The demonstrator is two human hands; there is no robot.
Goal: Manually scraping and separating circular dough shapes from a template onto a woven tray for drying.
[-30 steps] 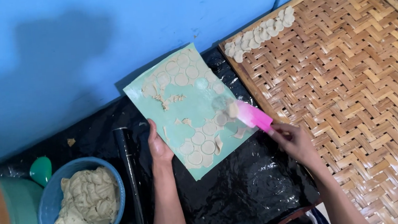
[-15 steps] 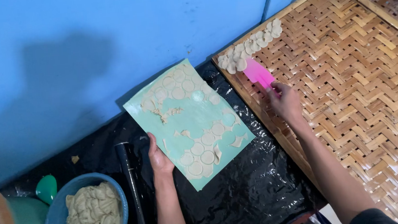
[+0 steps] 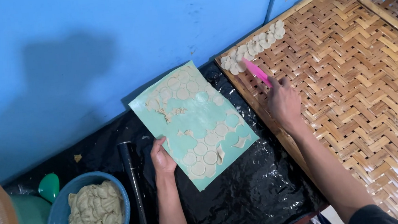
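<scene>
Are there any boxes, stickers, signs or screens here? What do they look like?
None in view: no package, label, sign or screen.
Nearest to one: the plain mint-green sheet under the left hand, flat and rectangular, unprinted, with pale dough rounds on it.

Bowl [image 3: 57, 220] left of mat [image 3: 195, 126]
</scene>
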